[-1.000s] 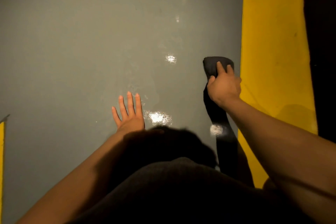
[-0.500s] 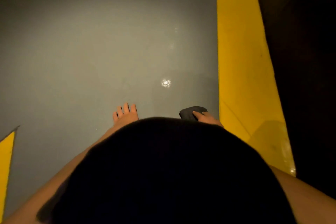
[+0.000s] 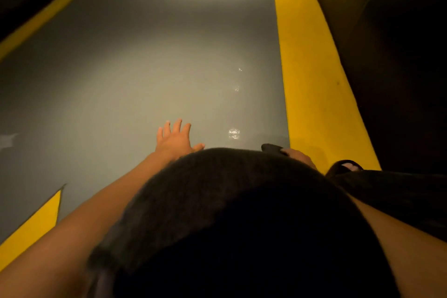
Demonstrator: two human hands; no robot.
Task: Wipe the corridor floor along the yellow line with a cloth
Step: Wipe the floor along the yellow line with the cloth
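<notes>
Since the earlier frame the view has tipped up along the corridor, and more of the right hand (image 3: pixel 298 156) has slid behind the dark-clothed body (image 3: pixel 242 225). Only its knuckles show on the dark cloth (image 3: pixel 272 147); whether it grips cannot be told. Left hand (image 3: pixel 174 139) lies flat on the grey floor (image 3: pixel 145 80), fingers spread and straight. Cloth sits on the floor just beside the yellow line (image 3: pixel 307 80).

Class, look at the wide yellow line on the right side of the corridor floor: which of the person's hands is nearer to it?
Right. The right hand rests on the dark cloth just beside the yellow line. The left hand lies flat on the grey floor, farther left.
</notes>
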